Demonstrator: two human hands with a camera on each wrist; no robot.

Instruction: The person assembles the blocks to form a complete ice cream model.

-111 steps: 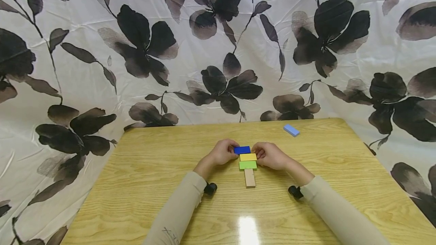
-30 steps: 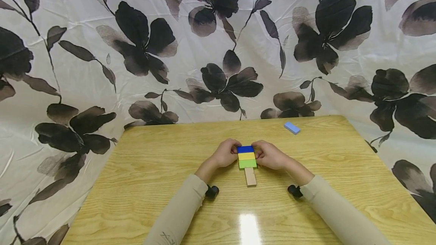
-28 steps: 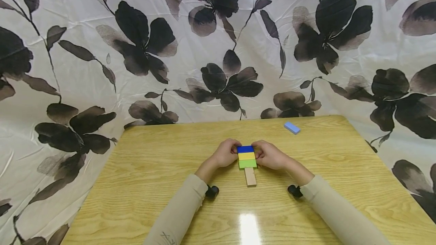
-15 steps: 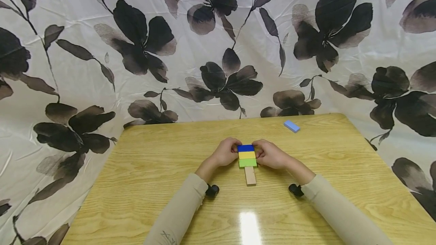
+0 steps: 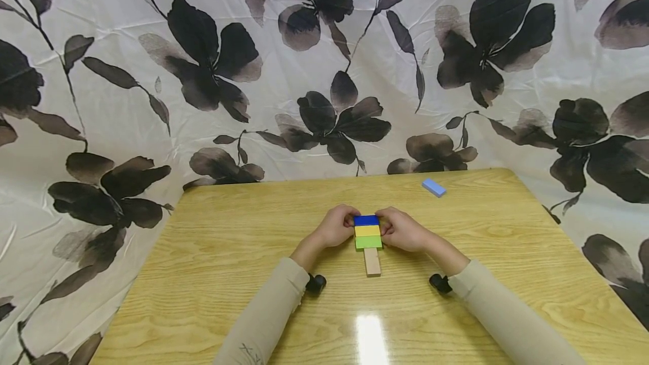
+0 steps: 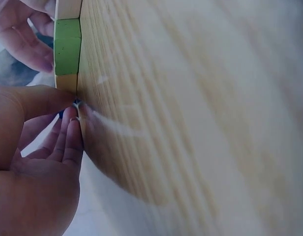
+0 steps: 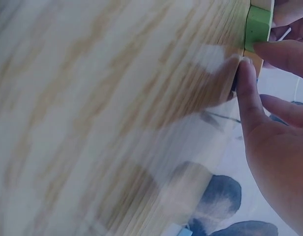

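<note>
In the head view, a dark blue block (image 5: 366, 220), a yellow block (image 5: 367, 231) and a lime green block (image 5: 368, 241) lie flush in a stack-like row on the table. Below them a plain wood block (image 5: 372, 262) stands lengthwise, touching the green one. My left hand (image 5: 337, 226) pinches the blue block's left end with thumb and fingers. At the opposite end my right hand (image 5: 403, 230) holds the blue block, its thumb beside the yellow one. The left wrist view shows the left fingertips mostly hiding the blue block; the green block (image 6: 67, 54) shows above them.
A light blue block (image 5: 434, 187) lies apart near the table's back right edge. The wooden table (image 5: 228, 252) ends at a floral cloth (image 5: 324, 44) hanging behind it. Both wrists carry small black cameras (image 5: 316, 284).
Earlier the blue block sat shifted left of the yellow one, with slight gaps in the row. Now the three coloured blocks line up closely. Over the last second the hands have barely moved.
</note>
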